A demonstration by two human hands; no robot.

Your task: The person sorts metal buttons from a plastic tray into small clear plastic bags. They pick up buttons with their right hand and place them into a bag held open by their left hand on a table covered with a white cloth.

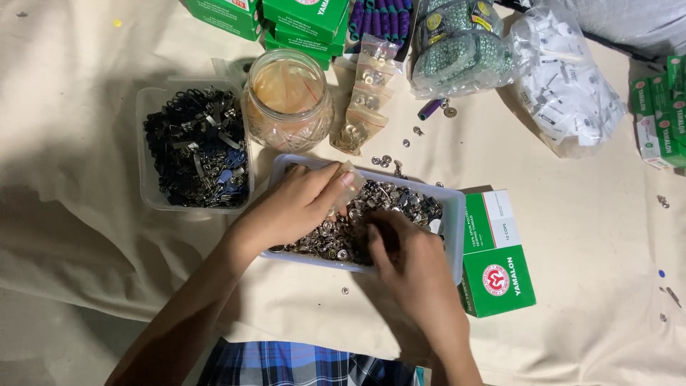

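Note:
A clear plastic tray (453, 214) full of small silver metal snap buttons (400, 196) lies in front of me on a cream cloth. My left hand (296, 204) hovers over the tray's left half and pinches a small clear plastic bag (348, 187) by its top. My right hand (407, 254) reaches into the tray from below, fingers curled down among the buttons; what they pinch is hidden.
A clear box of dark zipper pulls (196, 146) sits at left, a glass jar (288, 100) behind the tray, small filled bags (366, 96) beside it. Green boxes (496, 257) lie right of the tray and along the back. Loose buttons (386, 161) dot the cloth.

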